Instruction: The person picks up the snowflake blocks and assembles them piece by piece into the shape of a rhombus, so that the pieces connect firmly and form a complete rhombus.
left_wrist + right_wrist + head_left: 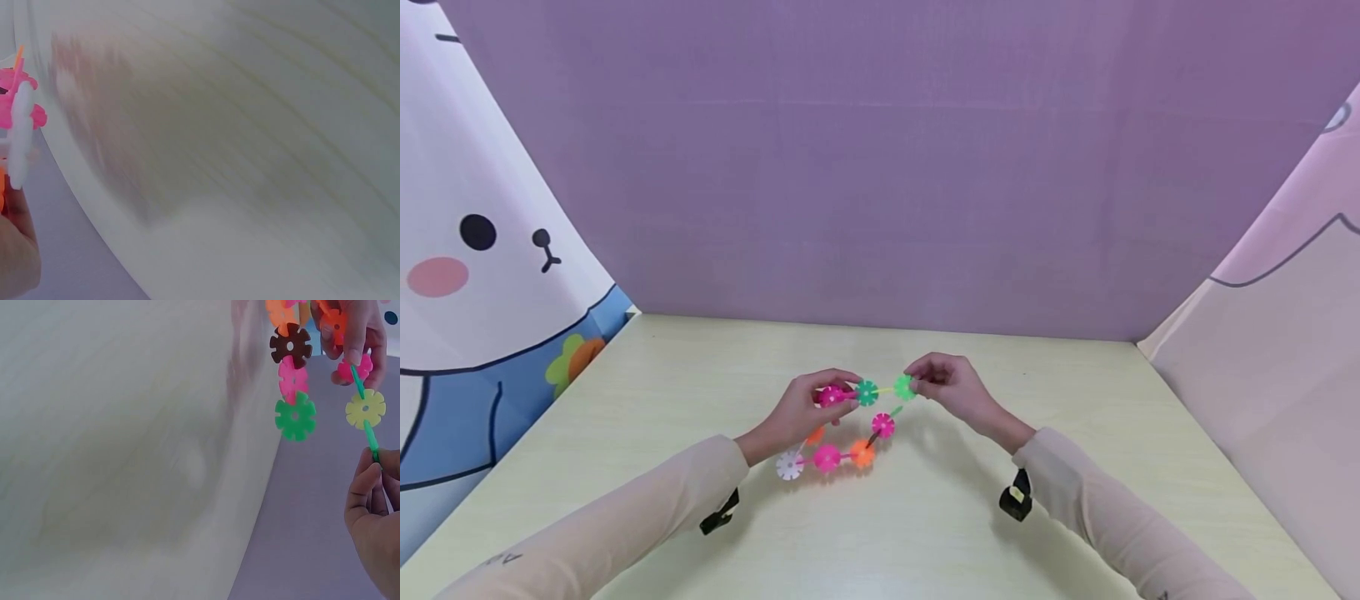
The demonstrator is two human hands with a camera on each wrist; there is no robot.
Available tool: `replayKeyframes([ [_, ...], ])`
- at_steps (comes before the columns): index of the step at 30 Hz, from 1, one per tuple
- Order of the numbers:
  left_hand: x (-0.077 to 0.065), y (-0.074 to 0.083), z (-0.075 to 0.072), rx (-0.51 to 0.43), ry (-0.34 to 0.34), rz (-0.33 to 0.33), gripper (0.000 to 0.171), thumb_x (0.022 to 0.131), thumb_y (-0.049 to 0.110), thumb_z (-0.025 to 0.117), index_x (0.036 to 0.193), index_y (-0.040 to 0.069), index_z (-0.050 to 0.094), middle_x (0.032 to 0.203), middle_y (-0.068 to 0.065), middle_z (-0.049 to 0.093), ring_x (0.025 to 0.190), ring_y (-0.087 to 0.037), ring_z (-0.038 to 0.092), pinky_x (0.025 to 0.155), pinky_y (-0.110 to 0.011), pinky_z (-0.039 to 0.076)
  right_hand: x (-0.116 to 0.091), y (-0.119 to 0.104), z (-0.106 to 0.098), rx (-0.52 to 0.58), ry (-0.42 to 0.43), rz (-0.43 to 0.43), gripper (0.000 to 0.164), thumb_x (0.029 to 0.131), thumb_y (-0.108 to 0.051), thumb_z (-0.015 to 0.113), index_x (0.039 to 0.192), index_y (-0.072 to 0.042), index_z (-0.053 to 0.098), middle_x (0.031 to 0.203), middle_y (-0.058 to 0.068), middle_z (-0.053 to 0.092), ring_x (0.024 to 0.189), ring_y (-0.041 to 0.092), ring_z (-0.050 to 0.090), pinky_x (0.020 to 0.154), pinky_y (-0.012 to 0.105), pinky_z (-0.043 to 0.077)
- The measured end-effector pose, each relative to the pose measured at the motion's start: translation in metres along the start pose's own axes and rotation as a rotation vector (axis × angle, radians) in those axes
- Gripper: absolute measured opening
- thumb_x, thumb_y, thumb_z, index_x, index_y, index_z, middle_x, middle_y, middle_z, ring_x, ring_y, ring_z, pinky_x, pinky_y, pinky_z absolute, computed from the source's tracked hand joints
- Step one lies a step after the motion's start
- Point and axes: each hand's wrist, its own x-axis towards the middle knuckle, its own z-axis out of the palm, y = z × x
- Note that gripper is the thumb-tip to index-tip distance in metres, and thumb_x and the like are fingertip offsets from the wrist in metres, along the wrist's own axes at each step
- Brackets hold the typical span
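A chain of notched plastic interlocking discs hangs between the two hands above the table, bent into a loop with a gap. My left hand (797,412) holds its upper left part, thumb and fingers pinching around a pink disc (831,397) and the dark green disc (867,393) beside it. A yellow disc (365,409) links this to the light green disc (904,387), which my right hand (951,387) pinches at its edge. Apart from that disc, the chain's other end is a green disc (295,417), followed by pink, brown (290,345), orange (862,454), pink and white (789,465) discs.
Beneath the hands lies a pale wood-grain table (880,542). A purple cloth wall (880,167) rises at its back edge. Printed cloth panels stand left (475,333) and right (1285,350). Black devices (1017,496) are strapped at both wrists, below the sleeves.
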Motion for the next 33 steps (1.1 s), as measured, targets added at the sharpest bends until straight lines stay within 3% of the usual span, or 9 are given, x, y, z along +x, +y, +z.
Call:
replayKeyframes([
  [6,0.000,0.004,0.001,0.020,0.013,-0.002,0.034,0.083,0.015,0.066,0.116,0.013,0.059,0.099,-0.011,0.064,0.064,-0.031,0.062,0.064,-0.049,0.053,-0.002,-0.002,0.002,0.013,0.046,0.008,0.015,0.084,0.001,0.060,0.098,0.004,0.063,0.091,0.024,0.063,0.068,0.007,0.058,0.060,0.020,0.048],
  [14,-0.007,0.029,0.000,0.027,0.005,-0.019,0.033,0.084,0.009,0.064,0.117,0.006,0.059,0.098,-0.013,0.064,0.059,-0.016,0.060,0.064,-0.050,0.053,-0.002,-0.001,0.005,0.037,0.047,0.011,0.016,0.083,0.000,0.062,0.098,0.005,0.062,0.091,0.026,0.063,0.067,0.008,0.058,0.060,0.020,0.048],
  [24,0.000,0.001,0.002,0.018,0.026,0.000,0.032,0.083,0.014,0.066,0.115,0.012,0.060,0.097,-0.011,0.065,0.062,-0.034,0.060,0.057,-0.044,0.053,0.003,0.001,0.009,0.049,0.071,0.043,0.015,0.082,0.000,0.064,0.096,0.005,0.065,0.089,0.022,0.066,0.071,0.016,0.062,0.063,0.022,0.051],
  [28,0.001,-0.001,0.002,0.003,0.023,0.031,0.031,0.084,0.016,0.066,0.114,0.012,0.061,0.096,-0.011,0.064,0.063,-0.037,0.059,0.052,-0.037,0.052,0.004,0.003,0.010,0.066,0.082,0.056,0.015,0.081,0.002,0.063,0.095,0.006,0.065,0.087,0.019,0.068,0.069,0.012,0.062,0.063,0.023,0.052],
  [33,-0.001,-0.002,0.004,-0.030,0.027,0.019,0.031,0.083,0.016,0.066,0.114,0.014,0.061,0.095,-0.010,0.065,0.064,-0.041,0.058,0.055,-0.041,0.052,0.004,0.003,0.011,0.084,0.093,0.062,0.015,0.081,0.004,0.063,0.094,0.007,0.065,0.085,0.019,0.068,0.068,0.013,0.062,0.062,0.022,0.051],
])
